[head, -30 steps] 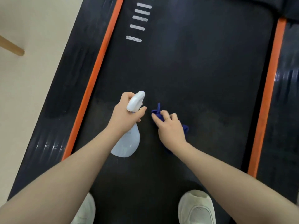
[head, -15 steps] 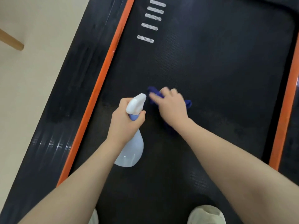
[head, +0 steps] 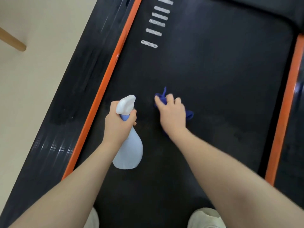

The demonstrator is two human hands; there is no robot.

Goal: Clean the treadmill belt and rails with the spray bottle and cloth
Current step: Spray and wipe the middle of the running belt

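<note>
Two pale shoes (head: 206, 218) stand on the black treadmill belt (head: 222, 79) below the wrists, and a row of white dashes (head: 153, 32) runs well beyond the fingertips. An orange rail strip (head: 105, 83) lies just outside the left hand (head: 117, 125), another orange strip (head: 283, 116) well off to the right; a wooden leg (head: 14, 41) stands on the beige floor (head: 32, 66).

Since half a second ago the right hand (head: 172, 115) has slid rightward, opening a gap from the bottle's nozzle.

Left fingers are wrapped around the neck of the spray bottle (head: 129, 150), its white head above them, its body below. Right fingers, curled, press the blue cloth (head: 189, 114) against the belt; it pokes out ahead of and beside them.
</note>
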